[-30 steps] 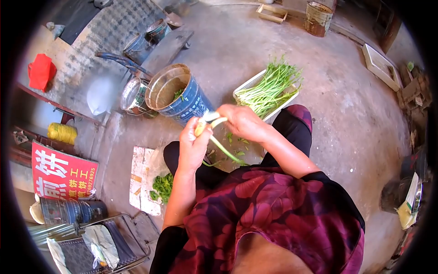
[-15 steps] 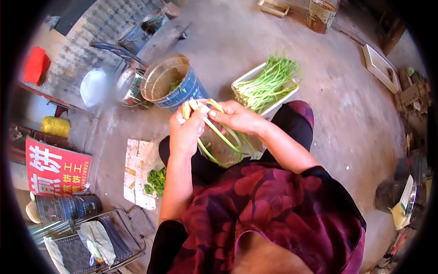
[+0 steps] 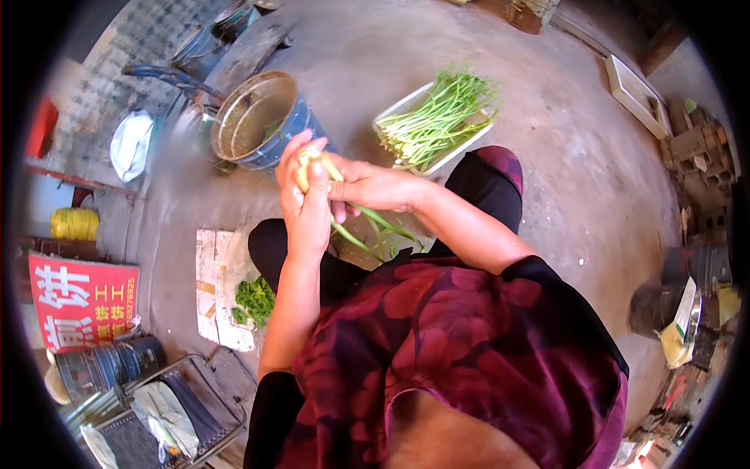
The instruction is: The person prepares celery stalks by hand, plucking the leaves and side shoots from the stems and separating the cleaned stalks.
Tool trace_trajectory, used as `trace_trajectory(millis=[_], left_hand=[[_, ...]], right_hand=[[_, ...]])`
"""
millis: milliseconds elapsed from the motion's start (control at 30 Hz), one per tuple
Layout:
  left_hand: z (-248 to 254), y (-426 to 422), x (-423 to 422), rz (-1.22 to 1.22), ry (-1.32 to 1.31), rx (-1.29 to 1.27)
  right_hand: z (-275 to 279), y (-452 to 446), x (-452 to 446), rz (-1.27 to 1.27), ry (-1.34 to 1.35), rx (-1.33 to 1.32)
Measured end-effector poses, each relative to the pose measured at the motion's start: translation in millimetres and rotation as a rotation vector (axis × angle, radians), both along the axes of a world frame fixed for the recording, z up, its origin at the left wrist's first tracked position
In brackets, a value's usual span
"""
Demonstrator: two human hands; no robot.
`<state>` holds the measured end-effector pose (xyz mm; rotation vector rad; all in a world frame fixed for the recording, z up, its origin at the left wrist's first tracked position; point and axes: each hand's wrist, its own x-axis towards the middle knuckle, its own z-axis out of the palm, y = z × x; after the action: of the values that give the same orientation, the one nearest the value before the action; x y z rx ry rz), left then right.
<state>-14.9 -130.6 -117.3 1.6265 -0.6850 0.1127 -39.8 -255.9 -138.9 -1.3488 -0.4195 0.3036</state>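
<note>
Across the concrete floor [image 3: 578, 156], leafy greens [image 3: 254, 302] lie at left, then the blue bucket [image 3: 254, 117]. And the hands have drawn together! The left hand [image 3: 301, 195] now bunches the green stalks [image 3: 383, 223] by their pale ends, thumb pinching; the right hand [image 3: 375, 186] closes on them just beside. So they're gathered, dangling toward the lap. Further right, more stalks [image 3: 437, 125] fill the white basket [image 3: 462, 144].

The stalks [image 3: 388, 223] are green with yellowish ends, the bucket [image 3: 301, 123] blue, the top [image 3: 437, 328] maroon with dark petal-like patterning.
</note>
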Motion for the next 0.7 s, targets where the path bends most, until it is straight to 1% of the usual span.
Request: trace_trajectory(millis=[67,100,167,200,267,300,333,367,400,433,467,500,533,567,667,700], left_hand=[[-9,3,5,0.104,-0.222,0.139],[-14,5,8,0.079,-0.229,0.130],[-21,7,8,-0.068,0.142,-0.051],[-20,5,6,-0.101,0.298,-0.126],[-14,1,9,-0.013,0.252,-0.131],[-10,0,9,0.003,0.258,-0.162],[-8,-1,9,0.021,0.265,-0.193],[-11,-4,12,-0.024,0.209,-0.229],[0,-14,0,0.021,0.383,-0.326],[-4,-16,0,0.018,0.335,-0.335],[-9,-18,0,0.016,0.287,-0.345],[-11,-22,1,-0.033,0.367,-0.448],[-11,-25,1,-0.057,0.378,-0.422],[-9,-27,2,-0.080,0.389,-0.394],[-9,-35,3,-0.157,0.384,-0.302],[-11,-38,7,-0.203,0.334,-0.272]], right_hand=[[-1,1,1,0.037,0.055,-0.066],[-3,2,1,0.040,0.088,-0.069],[-5,5,1,0.044,0.177,-0.032],[-12,7,4,0.042,0.095,-0.020],[-31,8,12,0.038,-0.072,0.003],[-12,4,5,0.014,-0.040,-0.062],[-14,5,4,-0.041,-0.125,-0.141],[-13,4,3,-0.061,-0.133,-0.301],[-12,5,1,-0.078,-0.139,-0.460],[-25,14,0,-0.308,-0.255,-0.245],[-27,10,0,-0.215,-0.124,-0.274],[-30,13,-1,-0.267,-0.016,-0.319],[-34,17,-5,-0.318,0.092,-0.363],[-46,18,-5,-0.375,0.040,-0.366],[-62,-11,8,-0.434,-0.258,-0.850],[-46,-25,12,-0.397,-0.270,-1.066]])
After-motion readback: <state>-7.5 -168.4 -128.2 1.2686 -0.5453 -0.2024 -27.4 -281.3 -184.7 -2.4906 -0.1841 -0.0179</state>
